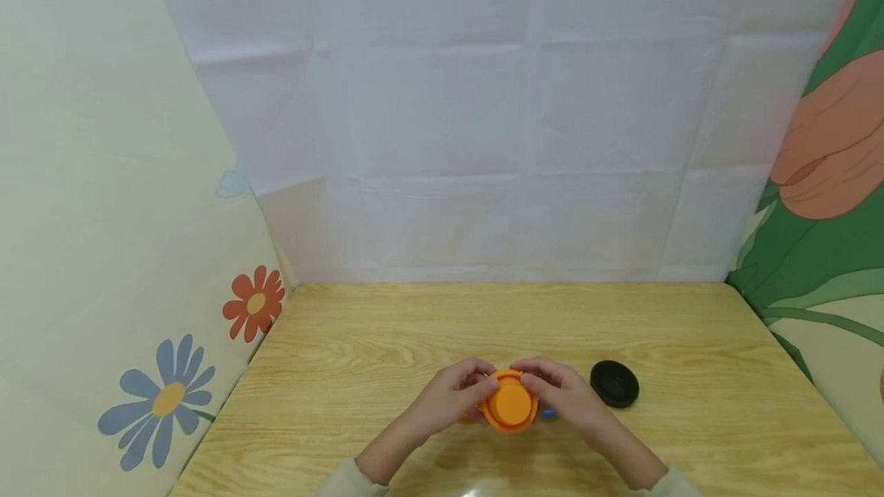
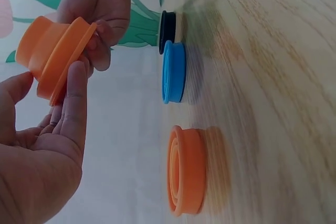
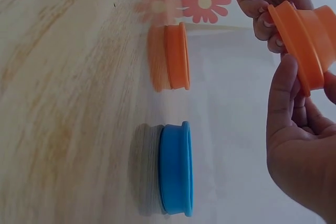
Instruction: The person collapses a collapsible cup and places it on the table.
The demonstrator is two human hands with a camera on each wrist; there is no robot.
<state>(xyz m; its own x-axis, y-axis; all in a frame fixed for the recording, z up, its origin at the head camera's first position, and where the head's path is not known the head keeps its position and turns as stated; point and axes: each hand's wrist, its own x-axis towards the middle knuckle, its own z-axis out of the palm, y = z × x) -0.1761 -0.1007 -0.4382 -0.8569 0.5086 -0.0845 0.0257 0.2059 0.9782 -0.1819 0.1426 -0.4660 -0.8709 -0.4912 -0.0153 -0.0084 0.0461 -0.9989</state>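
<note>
Both hands hold an orange collapsible silicone cup [image 1: 513,405] above the table, its stepped, narrower end facing up toward the head camera. My left hand [image 1: 449,399] pinches its rim on the left side, thumb on the step and fingers behind. On the opposite side my right hand [image 1: 568,397] grips the rim in the same way. In the left wrist view the cup [image 2: 55,59] is partly extended, with a wide rim and a narrower section. Below the hands lie a flattened orange cup [image 2: 189,171] and a flattened blue cup [image 2: 176,72], both mostly hidden in the head view.
A round black piece [image 1: 615,383] lies on the wooden table [image 1: 387,328] to the right of my right hand. White sheeting [image 1: 428,113] hangs behind the table's far edge. Flower-printed sheets [image 1: 103,213] stand along the left and right sides.
</note>
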